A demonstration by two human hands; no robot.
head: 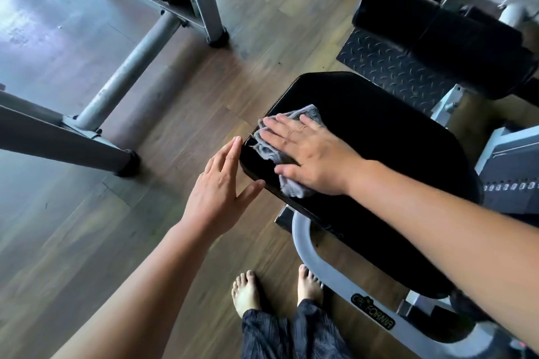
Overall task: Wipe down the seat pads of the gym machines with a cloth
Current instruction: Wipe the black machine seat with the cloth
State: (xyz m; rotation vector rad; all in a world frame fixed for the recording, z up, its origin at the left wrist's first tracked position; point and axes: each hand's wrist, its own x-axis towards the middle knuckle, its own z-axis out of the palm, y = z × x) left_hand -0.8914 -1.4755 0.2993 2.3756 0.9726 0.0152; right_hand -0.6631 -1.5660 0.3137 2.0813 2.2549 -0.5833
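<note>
A black padded seat pad (379, 137) of a gym machine fills the middle right of the head view. On its left edge lies a crumpled grey cloth (267, 151). My right hand (312, 154) presses flat on the cloth, fingers spread toward the pad's left edge. My left hand (221, 186) hovers just left of the pad, fingers straight and together, thumb near the pad's side; it holds nothing.
A grey curved frame tube (318, 265) runs under the seat. Black roller pads (437, 23) and a checker-plate footrest (388, 67) lie beyond it. Another machine's grey legs (128, 73) stand at left on the wood floor. My bare feet (248, 294) are below.
</note>
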